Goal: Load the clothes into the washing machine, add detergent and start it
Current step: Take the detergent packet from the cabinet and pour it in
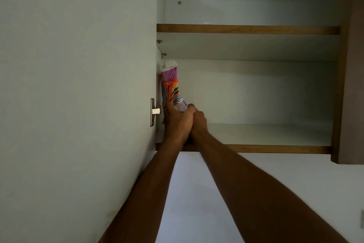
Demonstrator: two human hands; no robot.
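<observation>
A colourful detergent packet (171, 85), purple, orange and white with a torn-open top, stands upright at the left end of the lowest shelf of an open wall cabinet. Both arms reach up to it. My left hand (175, 122) wraps around the packet's bottom from the left. My right hand (199, 120) presses against the left hand and closes on the packet's lower right corner. The packet's base is hidden behind my fingers. The washing machine and the clothes are out of view.
The cabinet's white door (78, 85) stands open on the left, with a metal hinge (154, 112) beside my left hand. A wooden-edged lower shelf (275, 148) and an upper shelf (256, 29) span the cabinet. A brown side panel (352, 85) closes it on the right.
</observation>
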